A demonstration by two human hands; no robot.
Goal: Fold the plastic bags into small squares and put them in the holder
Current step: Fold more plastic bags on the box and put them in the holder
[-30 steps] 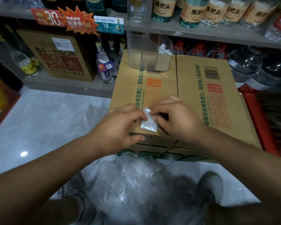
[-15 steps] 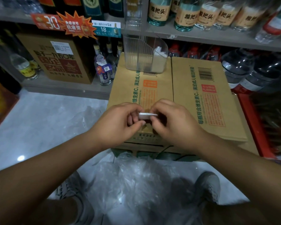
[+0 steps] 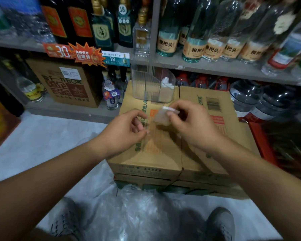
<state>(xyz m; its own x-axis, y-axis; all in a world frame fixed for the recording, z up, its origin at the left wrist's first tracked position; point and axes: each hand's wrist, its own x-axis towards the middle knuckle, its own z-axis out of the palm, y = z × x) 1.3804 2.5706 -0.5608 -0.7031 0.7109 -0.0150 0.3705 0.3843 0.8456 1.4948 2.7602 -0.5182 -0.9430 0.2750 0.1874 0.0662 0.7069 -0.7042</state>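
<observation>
My right hand (image 3: 191, 124) pinches a small folded square of clear plastic bag (image 3: 162, 116), lifted above the cardboard box (image 3: 165, 153). Just left of it hovers my left hand (image 3: 125, 131), fingers loosely curled and holding nothing, a short gap between it and the square. The clear ribbed plastic holder (image 3: 152, 84) stands at the far edge of the box, a little beyond the square. A white folded bag (image 3: 167, 82) sits in its right compartment.
Loose clear plastic bags (image 3: 137, 209) lie heaped on the floor between my shoes (image 3: 221, 223). Shelves with glass bottles (image 3: 193, 44) run behind the box. A brown carton (image 3: 68, 82) stands on the low shelf at left. A red crate (image 3: 261, 141) flanks the box's right.
The folded square left the box top and rose toward the holder in my right hand. My left hand let go of it and dropped slightly behind.
</observation>
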